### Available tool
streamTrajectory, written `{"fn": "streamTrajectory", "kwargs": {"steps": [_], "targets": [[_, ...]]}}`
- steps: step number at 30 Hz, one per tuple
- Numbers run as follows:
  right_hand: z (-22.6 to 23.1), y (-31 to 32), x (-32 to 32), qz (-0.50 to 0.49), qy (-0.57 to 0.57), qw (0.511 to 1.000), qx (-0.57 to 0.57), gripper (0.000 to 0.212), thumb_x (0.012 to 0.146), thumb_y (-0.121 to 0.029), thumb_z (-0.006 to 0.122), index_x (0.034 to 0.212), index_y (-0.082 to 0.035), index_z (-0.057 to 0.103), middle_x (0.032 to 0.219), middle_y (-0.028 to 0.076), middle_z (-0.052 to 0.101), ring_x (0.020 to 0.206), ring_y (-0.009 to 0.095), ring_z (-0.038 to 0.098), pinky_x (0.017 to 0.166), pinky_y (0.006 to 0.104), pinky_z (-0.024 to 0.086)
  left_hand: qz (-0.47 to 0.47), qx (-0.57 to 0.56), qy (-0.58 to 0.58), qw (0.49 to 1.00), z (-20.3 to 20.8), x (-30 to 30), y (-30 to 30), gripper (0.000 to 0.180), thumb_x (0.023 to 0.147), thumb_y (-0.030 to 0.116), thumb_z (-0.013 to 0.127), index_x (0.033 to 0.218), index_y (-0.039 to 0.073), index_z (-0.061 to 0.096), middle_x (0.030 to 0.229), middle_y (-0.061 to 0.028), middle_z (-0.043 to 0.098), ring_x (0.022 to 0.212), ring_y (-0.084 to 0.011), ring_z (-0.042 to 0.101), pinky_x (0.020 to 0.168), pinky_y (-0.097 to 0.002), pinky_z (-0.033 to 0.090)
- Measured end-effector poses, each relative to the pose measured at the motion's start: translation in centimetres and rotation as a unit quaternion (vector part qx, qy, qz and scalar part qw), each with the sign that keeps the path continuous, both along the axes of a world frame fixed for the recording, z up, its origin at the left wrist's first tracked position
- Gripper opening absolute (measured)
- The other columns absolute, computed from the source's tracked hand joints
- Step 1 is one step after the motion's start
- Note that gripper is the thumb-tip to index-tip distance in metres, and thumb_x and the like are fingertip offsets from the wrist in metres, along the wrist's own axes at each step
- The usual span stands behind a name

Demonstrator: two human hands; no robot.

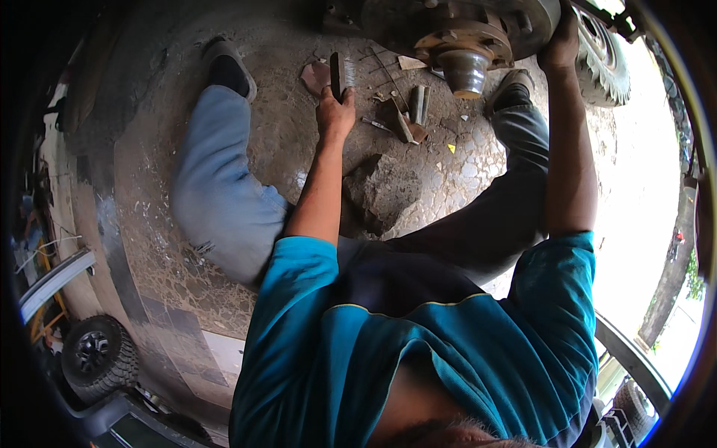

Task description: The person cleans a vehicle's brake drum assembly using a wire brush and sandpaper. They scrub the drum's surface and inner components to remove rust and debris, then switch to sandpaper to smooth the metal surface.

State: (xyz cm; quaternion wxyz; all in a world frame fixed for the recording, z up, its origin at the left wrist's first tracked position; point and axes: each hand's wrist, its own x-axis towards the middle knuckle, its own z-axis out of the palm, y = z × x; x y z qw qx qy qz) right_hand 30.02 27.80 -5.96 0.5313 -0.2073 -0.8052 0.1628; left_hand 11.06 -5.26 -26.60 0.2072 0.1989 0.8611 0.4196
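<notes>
My left hand is wrapped round a wire brush, held upright with its bristles facing right. Above and to the right of it is a wheel hub with bolts round its flange and a shiny rounded end pointing toward me. Behind the flange sits a large round metal brake disc. At the right edge of that disc is my right hand, curled against the rim, with its fingertips partly hidden. The brush is apart from the hub.
A rough stone block lies on the floor between my legs. Several metal scraps lie beyond it, under the hub. A tyre stands at the upper right. A vehicle wheel shows at the lower left.
</notes>
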Motion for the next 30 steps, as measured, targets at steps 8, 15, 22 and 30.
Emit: {"fn": "streamTrajectory", "kwargs": {"steps": [8, 15, 22, 30], "targets": [[1.1, -0.9, -0.4, -0.033, -0.110, 0.989, 0.090, 0.038, 0.099, -0.013, 0.039, 0.131, 0.001, 0.054, 0.130, 0.024, 0.058, 0.122, 0.038, 0.054, 0.106, 0.0409, 0.040, -0.108, -0.137, -0.025, 0.984, -4.6, 1.3, -0.8, 0.053, 0.091, 0.034, 0.065, 0.129, 0.000, 0.055, 0.123, -0.0250, 0.063, 0.117, -0.0416, 0.058, 0.098, -0.0466, 0.046], [1.5, -0.6, -0.4, 0.032, -0.075, 0.991, 0.107, 0.035, 0.098, -0.012, 0.041, 0.125, 0.004, 0.056, 0.121, 0.026, 0.062, 0.116, 0.041, 0.057, 0.102, 0.0410, 0.044, -0.089, -0.276, 0.063, 0.955, -6.8, 2.6, -1.2, 0.066, 0.091, 0.032, 0.066, 0.147, 0.008, 0.041, 0.143, -0.0241, 0.048, 0.135, -0.0404, 0.043, 0.111, -0.0476, 0.035], [1.9, -1.1, -0.8, 0.051, -0.061, 0.994, 0.073, 0.033, 0.101, -0.017, 0.040, 0.123, 0.004, 0.056, 0.120, 0.027, 0.062, 0.115, 0.039, 0.059, 0.099, 0.0394, 0.044, -0.063, -0.223, 0.104, 0.967, -1.9, 4.8, 0.9, 0.068, 0.091, 0.028, 0.065, 0.150, 0.012, 0.035, 0.148, -0.0236, 0.041, 0.136, -0.0401, 0.040, 0.112, -0.0513, 0.034], [1.8, -1.2, -1.0, 0.057, -0.046, 0.994, 0.084, 0.034, 0.101, -0.017, 0.039, 0.120, 0.005, 0.056, 0.119, 0.027, 0.062, 0.113, 0.040, 0.058, 0.099, 0.0395, 0.044, -0.417, -0.161, 0.201, 0.872, -6.0, 10.3, 2.9, 0.054, 0.080, -0.009, 0.062, 0.130, 0.012, 0.058, 0.150, -0.0174, 0.038, 0.143, -0.0363, 0.029, 0.116, -0.0592, 0.026]]}}
